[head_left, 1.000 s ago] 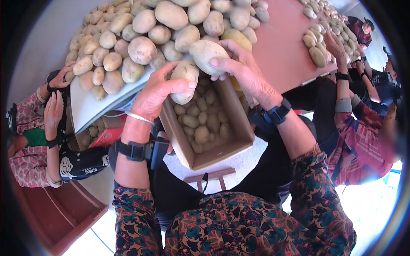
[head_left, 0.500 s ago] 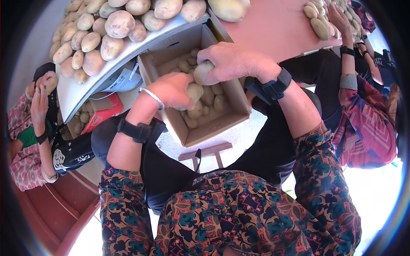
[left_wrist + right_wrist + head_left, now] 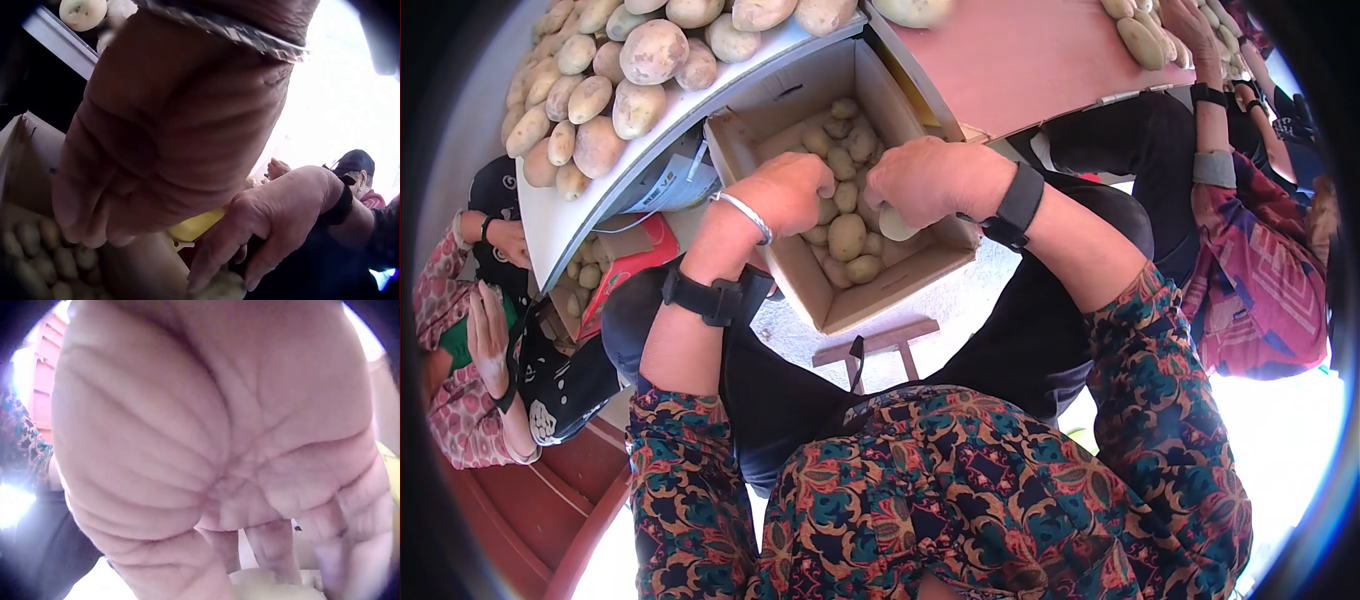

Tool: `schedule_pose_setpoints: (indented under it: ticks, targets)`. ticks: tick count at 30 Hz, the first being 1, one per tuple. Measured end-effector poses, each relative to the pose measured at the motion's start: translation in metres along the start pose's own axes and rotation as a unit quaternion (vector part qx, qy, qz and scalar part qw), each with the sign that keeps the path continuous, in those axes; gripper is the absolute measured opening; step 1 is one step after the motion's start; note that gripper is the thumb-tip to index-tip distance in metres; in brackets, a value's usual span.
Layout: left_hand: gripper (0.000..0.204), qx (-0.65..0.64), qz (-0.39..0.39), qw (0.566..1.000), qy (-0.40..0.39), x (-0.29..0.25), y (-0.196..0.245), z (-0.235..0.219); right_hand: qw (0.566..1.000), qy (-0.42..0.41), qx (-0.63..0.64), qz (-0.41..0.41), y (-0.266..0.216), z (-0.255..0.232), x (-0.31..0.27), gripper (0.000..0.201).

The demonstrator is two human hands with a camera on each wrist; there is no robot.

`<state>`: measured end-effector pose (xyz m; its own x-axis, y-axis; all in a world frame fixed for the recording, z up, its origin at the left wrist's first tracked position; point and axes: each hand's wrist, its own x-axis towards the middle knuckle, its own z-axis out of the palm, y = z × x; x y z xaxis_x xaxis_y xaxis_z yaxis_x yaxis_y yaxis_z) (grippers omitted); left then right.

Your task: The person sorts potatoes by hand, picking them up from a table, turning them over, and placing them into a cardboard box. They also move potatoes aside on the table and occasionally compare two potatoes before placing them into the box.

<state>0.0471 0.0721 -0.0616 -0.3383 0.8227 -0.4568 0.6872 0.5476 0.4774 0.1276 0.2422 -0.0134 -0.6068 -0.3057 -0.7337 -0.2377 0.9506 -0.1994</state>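
Over the cardboard box (image 3: 800, 280), my right hand (image 3: 925, 185) grips a pale potato (image 3: 895, 224) from above. That potato (image 3: 219, 287) shows under the right fingers (image 3: 219, 247) in the left wrist view. In the right wrist view, part of the potato (image 3: 269, 584) appears below the palm. My left hand (image 3: 785, 195) hangs over the left part of the box, fingers bent loosely downward, with nothing seen in it. Several smaller potatoes (image 3: 847, 237) lie on the bottom of the box beneath both hands.
A heap of potatoes (image 3: 590, 100) covers the white-edged table (image 3: 690, 110) at the back left. A reddish tabletop (image 3: 1020, 60) stretches to the right. Other people sit on both sides, one in a patterned sleeve (image 3: 1270, 290). A red box (image 3: 630, 265) stands left of my knees.
Both hands came down from the heap into the box, each with a potato. The left hand has let go of its potato; the right still holds one. The head view has shifted.
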Motion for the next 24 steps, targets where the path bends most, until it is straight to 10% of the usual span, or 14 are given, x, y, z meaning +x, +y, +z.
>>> schedule_pose_setpoints:
  ticks: [7, 11, 24]
  targets:
    - [0.032, 0.065, -0.036, 0.997, 0.011, 0.002, -0.017, -0.006, 0.998, 0.011, 0.036, -0.047, 0.005, -0.011, 0.011, 0.032]
    - [0.027, -0.024, -0.018, 0.987, 0.160, -0.002, -0.010, -0.020, 0.993, 0.066, 0.095, 0.002, 0.017, -0.028, 0.008, 0.031]
    - [0.021, -0.236, 0.044, 0.781, 0.577, -0.002, 0.016, -0.048, 0.872, 0.254, 0.411, -0.085, 0.031, -0.053, 0.000, 0.019]
